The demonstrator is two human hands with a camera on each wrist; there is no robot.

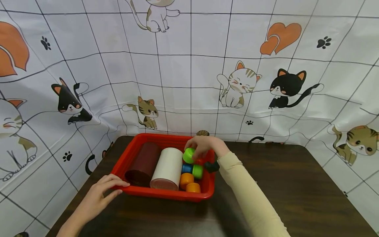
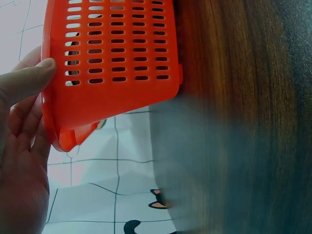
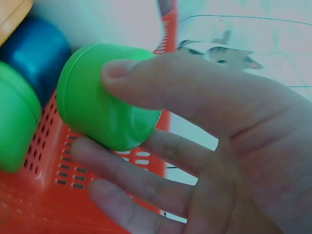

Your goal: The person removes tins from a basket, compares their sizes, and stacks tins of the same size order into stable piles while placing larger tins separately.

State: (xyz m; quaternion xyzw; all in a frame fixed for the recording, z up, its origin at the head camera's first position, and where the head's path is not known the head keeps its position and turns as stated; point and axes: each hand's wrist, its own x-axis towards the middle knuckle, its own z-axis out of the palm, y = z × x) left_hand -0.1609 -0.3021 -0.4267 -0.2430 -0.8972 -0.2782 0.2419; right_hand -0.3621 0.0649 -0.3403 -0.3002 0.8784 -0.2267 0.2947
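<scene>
My right hand (image 1: 207, 144) is over the right part of a red plastic basket (image 1: 165, 195), pinching a bright green cup-like cylinder (image 3: 105, 97) between thumb and fingers. At the basket's near-left corner, my left hand (image 1: 96, 197) grips the rim, its thumb on the outer side in the left wrist view. Inside lie a dark brown cylinder (image 1: 144, 163) and a white cylinder (image 1: 168, 168), both on their sides. Right of them sit a small blue cylinder (image 1: 187, 168), another green cylinder (image 1: 197, 171) and two orange ones (image 1: 186, 180).
The basket stands on a dark wooden table (image 1: 275, 184), near its back edge. Behind and at the sides hangs a white gridded sheet (image 1: 192, 72) printed with cats, hearts and paw prints.
</scene>
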